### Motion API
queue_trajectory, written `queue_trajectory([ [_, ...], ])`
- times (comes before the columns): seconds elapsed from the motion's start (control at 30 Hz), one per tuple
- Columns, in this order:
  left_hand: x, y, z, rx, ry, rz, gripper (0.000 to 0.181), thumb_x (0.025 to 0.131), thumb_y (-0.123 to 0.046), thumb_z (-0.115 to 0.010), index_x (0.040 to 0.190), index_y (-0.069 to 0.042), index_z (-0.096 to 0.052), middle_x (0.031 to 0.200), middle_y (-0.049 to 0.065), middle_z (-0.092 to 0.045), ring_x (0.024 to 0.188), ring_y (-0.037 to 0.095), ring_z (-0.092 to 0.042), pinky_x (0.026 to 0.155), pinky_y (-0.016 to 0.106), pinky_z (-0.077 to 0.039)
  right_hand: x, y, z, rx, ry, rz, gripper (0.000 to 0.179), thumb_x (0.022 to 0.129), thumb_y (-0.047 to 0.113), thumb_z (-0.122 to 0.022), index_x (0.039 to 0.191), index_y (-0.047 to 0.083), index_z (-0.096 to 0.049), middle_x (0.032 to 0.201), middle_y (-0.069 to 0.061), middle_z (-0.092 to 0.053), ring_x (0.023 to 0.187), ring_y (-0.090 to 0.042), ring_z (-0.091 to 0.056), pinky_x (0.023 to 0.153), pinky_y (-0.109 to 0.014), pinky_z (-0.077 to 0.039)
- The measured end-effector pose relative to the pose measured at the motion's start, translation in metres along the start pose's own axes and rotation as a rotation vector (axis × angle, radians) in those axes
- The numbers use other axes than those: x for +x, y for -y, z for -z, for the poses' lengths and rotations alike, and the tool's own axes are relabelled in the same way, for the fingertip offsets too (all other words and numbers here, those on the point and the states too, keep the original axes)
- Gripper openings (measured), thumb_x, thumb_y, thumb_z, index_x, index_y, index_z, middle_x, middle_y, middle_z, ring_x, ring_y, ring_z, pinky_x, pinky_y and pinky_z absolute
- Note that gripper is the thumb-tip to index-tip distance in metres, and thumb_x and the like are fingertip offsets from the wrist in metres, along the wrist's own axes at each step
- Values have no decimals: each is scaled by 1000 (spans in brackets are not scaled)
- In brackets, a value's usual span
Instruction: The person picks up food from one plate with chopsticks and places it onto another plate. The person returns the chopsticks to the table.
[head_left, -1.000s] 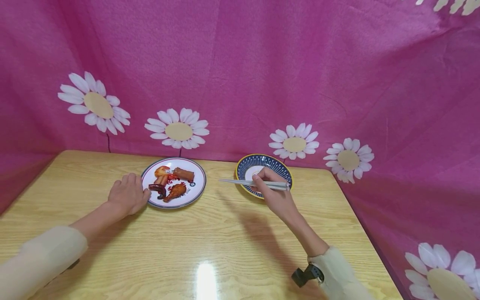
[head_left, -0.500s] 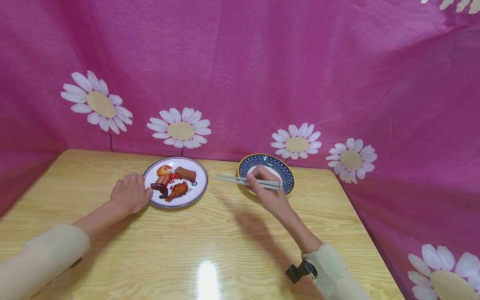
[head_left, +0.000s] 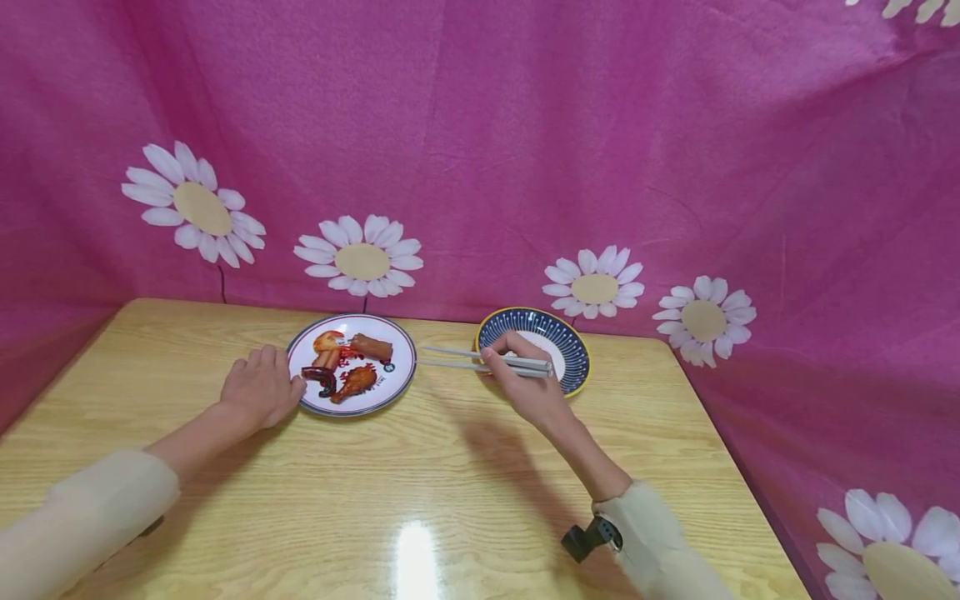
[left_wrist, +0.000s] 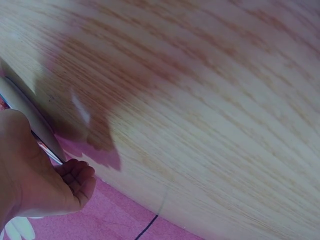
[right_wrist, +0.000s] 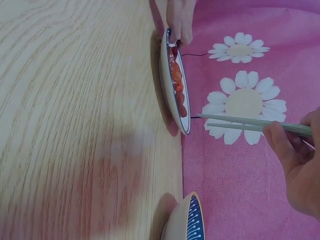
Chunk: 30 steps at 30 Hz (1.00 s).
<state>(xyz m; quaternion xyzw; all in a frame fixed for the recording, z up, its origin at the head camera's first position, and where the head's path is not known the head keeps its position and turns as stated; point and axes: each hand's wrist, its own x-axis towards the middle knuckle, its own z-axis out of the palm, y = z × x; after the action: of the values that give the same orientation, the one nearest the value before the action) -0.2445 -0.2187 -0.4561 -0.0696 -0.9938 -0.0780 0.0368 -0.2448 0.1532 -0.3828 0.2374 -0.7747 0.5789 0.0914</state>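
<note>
My left hand [head_left: 260, 387] holds the left rim of a white plate [head_left: 393, 389], the thumb on the rim. On the plate lie a fried drumstick [head_left: 355, 382], a brown sausage-like piece [head_left: 372, 347], a shrimp-like orange piece [head_left: 327, 340], a dark curled piece [head_left: 321, 379] and red bits. My right hand [head_left: 529, 390] grips a pair of metallic chopsticks [head_left: 534, 367] over a blue-and-white patterned bowl [head_left: 573, 358]. Their tips point left, slightly apart, near the plate's right rim. In the right wrist view the chopsticks [right_wrist: 240, 121] hold nothing.
Both dishes stand near the back edge of a light wooden table [head_left: 337, 492]. Behind and to the right hangs a magenta cloth [head_left: 480, 167] printed with white daisies. The right hand hides part of the bowl.
My right hand has moved left with the chopsticks, bringing the tips near the plate. The tips have spread apart. My left hand stays at the plate's rim.
</note>
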Motion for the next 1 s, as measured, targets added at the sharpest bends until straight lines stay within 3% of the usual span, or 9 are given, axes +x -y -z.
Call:
queue_trajectory([
  [0.27,0,0,1,0,6,3,44,96,-26,-44,103,17,-45,92,23,-42,94,41,-46,80,53,-40,4,-2,-7,50,25,-6,12,97,6,-63,89,-3,-63,90,-25,-66,80,-24,-70,70,-36,-59],
  [0.5,-1,-1,1,4,4,-2,44,96,-27,-46,102,17,-45,92,23,-42,94,41,-47,79,53,-41,9,-3,-16,52,22,3,11,95,3,-65,87,-5,-64,86,-22,-67,82,-35,-70,69,-35,-59],
  [0.73,-1,-2,1,8,9,2,45,97,-27,-46,103,18,-45,93,24,-43,94,41,-47,80,53,-41,13,8,-25,80,35,-12,9,95,-3,-62,89,-10,-61,90,-33,-65,84,-43,-69,69,-36,-59],
  [1.0,0,-1,0,9,8,5,46,96,-27,-45,105,18,-44,94,25,-43,96,42,-47,82,54,-41,15,11,-34,113,43,16,8,95,-3,-60,88,-7,-60,86,-26,-62,85,-48,-68,68,-38,-59],
])
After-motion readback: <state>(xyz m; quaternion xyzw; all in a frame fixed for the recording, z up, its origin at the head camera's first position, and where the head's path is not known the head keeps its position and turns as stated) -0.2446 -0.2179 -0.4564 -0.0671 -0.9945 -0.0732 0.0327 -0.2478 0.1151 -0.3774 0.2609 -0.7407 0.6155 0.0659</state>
